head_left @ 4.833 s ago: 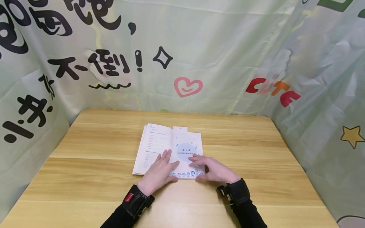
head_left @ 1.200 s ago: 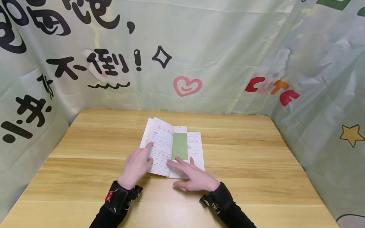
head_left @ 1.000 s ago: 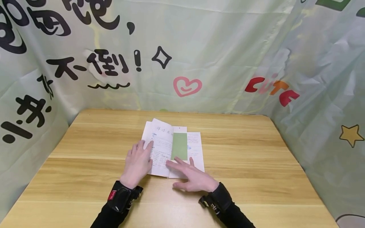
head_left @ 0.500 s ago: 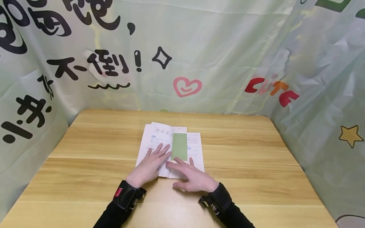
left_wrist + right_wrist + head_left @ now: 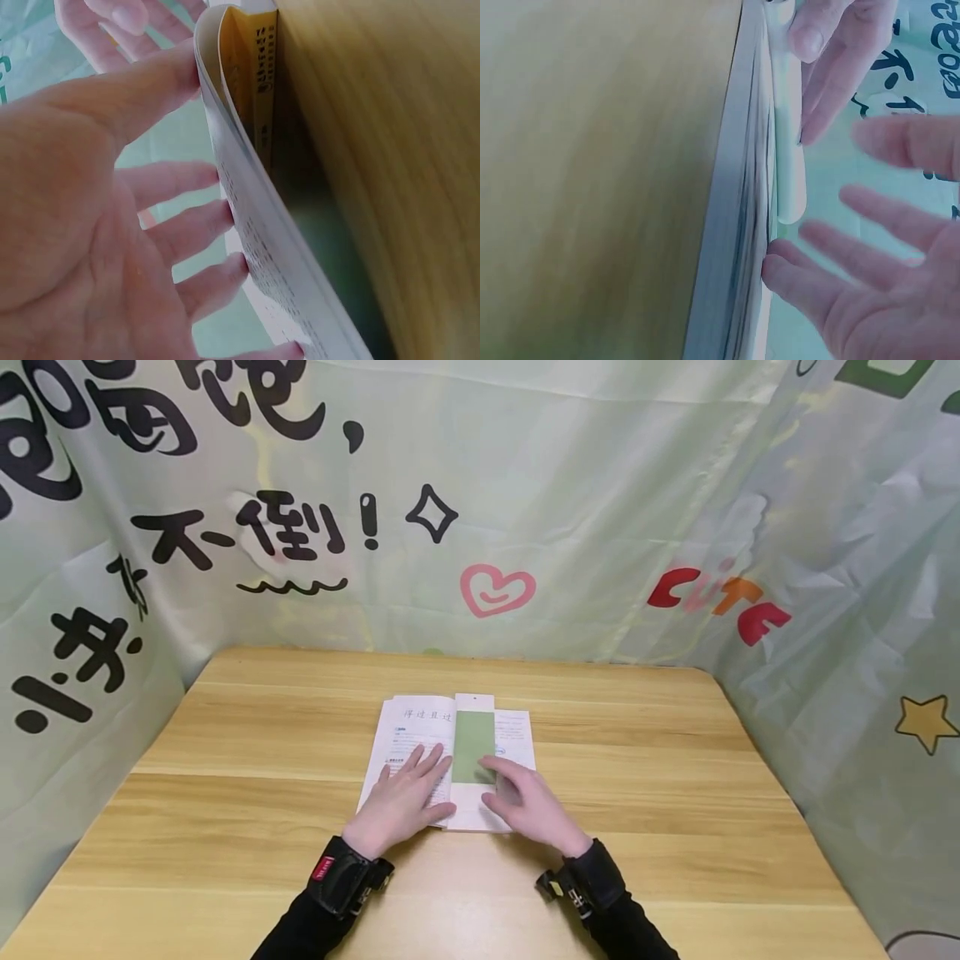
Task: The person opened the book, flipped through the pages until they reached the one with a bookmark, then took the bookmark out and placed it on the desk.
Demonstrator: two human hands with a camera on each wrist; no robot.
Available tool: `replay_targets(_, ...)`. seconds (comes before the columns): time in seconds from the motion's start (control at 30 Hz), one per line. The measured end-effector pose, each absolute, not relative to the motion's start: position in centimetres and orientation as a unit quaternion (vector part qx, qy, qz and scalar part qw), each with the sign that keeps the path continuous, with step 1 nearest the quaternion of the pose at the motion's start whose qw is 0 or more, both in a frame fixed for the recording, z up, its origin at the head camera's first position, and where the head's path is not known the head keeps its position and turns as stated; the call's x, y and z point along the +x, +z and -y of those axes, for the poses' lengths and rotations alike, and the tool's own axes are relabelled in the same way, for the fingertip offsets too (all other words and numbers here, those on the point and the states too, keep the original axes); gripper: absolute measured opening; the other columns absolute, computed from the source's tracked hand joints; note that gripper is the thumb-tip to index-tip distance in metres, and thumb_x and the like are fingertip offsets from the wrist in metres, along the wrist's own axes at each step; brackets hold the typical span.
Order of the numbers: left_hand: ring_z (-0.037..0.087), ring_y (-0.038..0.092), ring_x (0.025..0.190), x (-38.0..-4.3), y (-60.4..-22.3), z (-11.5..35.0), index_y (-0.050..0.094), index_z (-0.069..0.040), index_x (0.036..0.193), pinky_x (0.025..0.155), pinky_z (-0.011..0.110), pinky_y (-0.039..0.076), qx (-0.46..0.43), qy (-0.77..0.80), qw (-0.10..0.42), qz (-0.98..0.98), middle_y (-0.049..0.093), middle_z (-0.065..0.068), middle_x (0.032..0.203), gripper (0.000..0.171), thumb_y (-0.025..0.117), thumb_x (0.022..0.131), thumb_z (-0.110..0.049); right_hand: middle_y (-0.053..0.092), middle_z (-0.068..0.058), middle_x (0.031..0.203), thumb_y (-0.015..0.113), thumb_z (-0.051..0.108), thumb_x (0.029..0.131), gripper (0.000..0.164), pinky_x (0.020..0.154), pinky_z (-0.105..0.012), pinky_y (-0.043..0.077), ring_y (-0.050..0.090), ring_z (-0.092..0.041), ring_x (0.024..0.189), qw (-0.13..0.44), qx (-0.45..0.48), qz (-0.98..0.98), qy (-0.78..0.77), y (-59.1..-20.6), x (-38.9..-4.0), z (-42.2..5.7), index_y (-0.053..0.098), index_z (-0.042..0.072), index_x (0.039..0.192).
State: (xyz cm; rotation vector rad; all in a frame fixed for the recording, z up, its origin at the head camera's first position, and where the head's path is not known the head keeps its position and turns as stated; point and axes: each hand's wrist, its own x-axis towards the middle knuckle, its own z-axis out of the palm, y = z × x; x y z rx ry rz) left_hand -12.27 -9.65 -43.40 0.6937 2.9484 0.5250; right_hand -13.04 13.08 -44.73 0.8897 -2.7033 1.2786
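Note:
An open book (image 5: 412, 727) lies on the table, printed pages up. Along its gutter, over the right-hand page, lies a white bookmark with a green panel (image 5: 473, 739); its top end sticks out past the page. My left hand (image 5: 401, 802) rests on the left page with fingers spread. In the left wrist view, its fingertips (image 5: 225, 217) press on the curved page near the yellow spine (image 5: 255, 67). My right hand (image 5: 532, 802) is over the right page beside the bookmark, index fingertip overlapping the green panel. The right wrist view shows its fingers (image 5: 885, 210) apart, the lowest at the book's edge.
The wooden table (image 5: 637, 760) extends around the book on all sides. A pale green printed cloth (image 5: 585, 510) stands behind the table and along both sides. Each wrist carries a black strap with a small camera (image 5: 348, 877).
Pages have been turned leftward, baring the bookmark's green panel. My left hand has moved from the page's outer edge inward and lies flatter; my right hand has shifted right and up.

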Motion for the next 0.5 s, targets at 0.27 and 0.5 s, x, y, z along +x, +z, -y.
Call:
replay_targets(0.27, 0.033, 0.026, 0.139, -12.2, -43.4, 9.2, 0.041, -0.003, 0.145, 0.101, 0.071, 0.027, 0.205, 0.157, 0.031, -0.966, 0.034, 0.011, 0.153, 0.08, 0.064, 0.085, -0.049, 0.061, -0.024, 0.119, 0.07, 0.006, 0.083, 0.054, 0.091, -0.048, 0.052, 0.06, -0.032, 0.101, 0.012, 0.209, 0.872, 0.442, -44.7, -13.5, -13.1, 0.051, -0.005, 0.133)
replay_targets(0.5, 0.034, 0.026, 0.139, -12.2, -43.6, 9.1, 0.04, -0.003, 0.146, 0.1, 0.072, 0.028, 0.196, 0.161, 0.036, -0.967, 0.033, 0.012, 0.153, 0.082, 0.066, 0.083, -0.049, 0.064, -0.026, 0.108, 0.069, 0.007, 0.084, 0.057, 0.088, -0.049, 0.053, 0.062, -0.032, 0.095, -0.03, 0.159, 0.863, 0.479, -44.1, -14.7, -12.9, 0.046, -0.01, 0.134)
